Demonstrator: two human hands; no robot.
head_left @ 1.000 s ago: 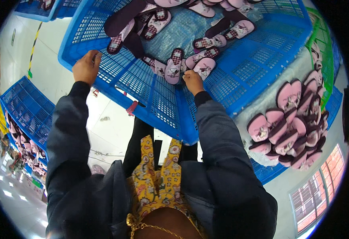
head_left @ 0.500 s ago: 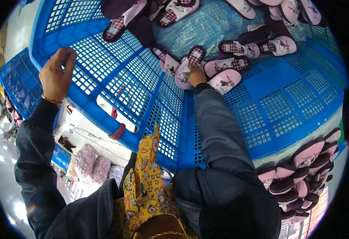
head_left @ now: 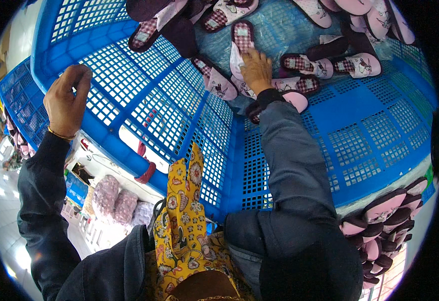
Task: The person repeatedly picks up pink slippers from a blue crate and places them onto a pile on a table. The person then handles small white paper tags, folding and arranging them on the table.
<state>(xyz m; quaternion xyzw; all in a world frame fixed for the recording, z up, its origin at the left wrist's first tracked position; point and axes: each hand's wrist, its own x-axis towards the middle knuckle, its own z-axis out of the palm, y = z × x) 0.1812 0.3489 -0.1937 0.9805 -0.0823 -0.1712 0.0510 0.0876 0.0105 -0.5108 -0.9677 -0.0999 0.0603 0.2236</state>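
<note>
My right hand (head_left: pixel 257 71) reaches into a large blue plastic crate (head_left: pixel 347 108). Its fingers close on a pink slipper (head_left: pixel 241 39), whose checked insole faces up and whose front part is partly hidden by the hand. Close by lie a pink slipper with a printed figure (head_left: pixel 220 86) on the left and another checked-lined slipper (head_left: pixel 299 84) on the right. Under my right wrist, a slipper's pink end (head_left: pixel 296 100) and a dark sole show. My left hand (head_left: pixel 68 95) is at the crate's left rim, fingers curled, with nothing visible in them.
More pink and dark slippers (head_left: pixel 362 65) lie on clear plastic film (head_left: pixel 274 30) inside the crate. Outside it, a stack of slippers (head_left: pixel 385 220) stands at lower right. A second blue crate (head_left: pixel 25 103) is at left, and filled bags (head_left: pixel 112 200) sit below the near side.
My right hand has moved slightly right and farther into the crate; the slipper beneath it has shifted farther away and turned. My left hand has dropped slightly, still curled.
</note>
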